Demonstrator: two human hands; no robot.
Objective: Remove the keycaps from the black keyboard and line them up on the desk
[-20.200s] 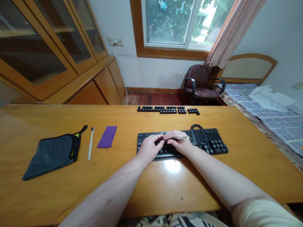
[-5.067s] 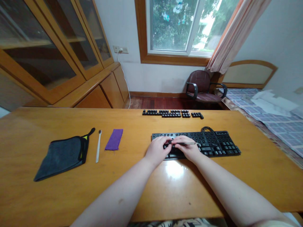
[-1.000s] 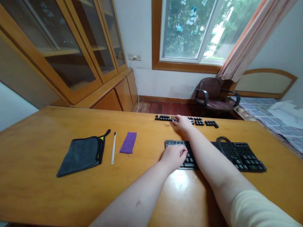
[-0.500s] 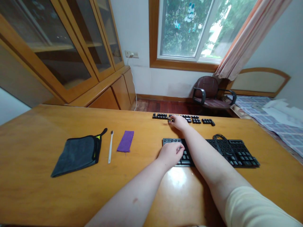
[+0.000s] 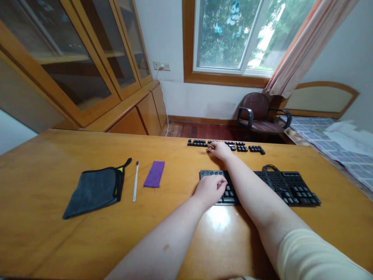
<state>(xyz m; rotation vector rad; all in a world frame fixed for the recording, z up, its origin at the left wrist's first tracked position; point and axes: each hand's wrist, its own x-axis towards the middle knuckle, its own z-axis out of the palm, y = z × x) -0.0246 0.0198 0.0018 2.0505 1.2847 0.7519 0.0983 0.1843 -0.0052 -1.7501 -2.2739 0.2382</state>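
Note:
A black keyboard point(image 5: 291, 186) lies on the desk, with some key positions bare at its left part. My left hand point(image 5: 211, 188) rests on the keyboard's left end, fingers curled together; whether anything is between them is hidden. Beyond it my right hand point(image 5: 219, 150) reaches across to a row of loose black keycaps point(image 5: 197, 143) along the far edge. Its fingers are pinched around something small and dark that I cannot make out. More keycaps point(image 5: 256, 149) continue in groups to the right of this hand. My right forearm covers the middle of the keyboard.
On the left of the wooden desk point(image 5: 96, 249) lie a folded grey cloth point(image 5: 96, 190), a white toothbrush point(image 5: 135, 182) and a purple cloth piece point(image 5: 154, 174). A coiled cable point(image 5: 270, 168) sits behind the keyboard. Past the desk stand a chair point(image 5: 256, 112) and a bed point(image 5: 329, 136).
My right fingers have shifted slightly at the keycap row; the dark thing jutting from them shows less. My left hand stays in place on the keyboard.

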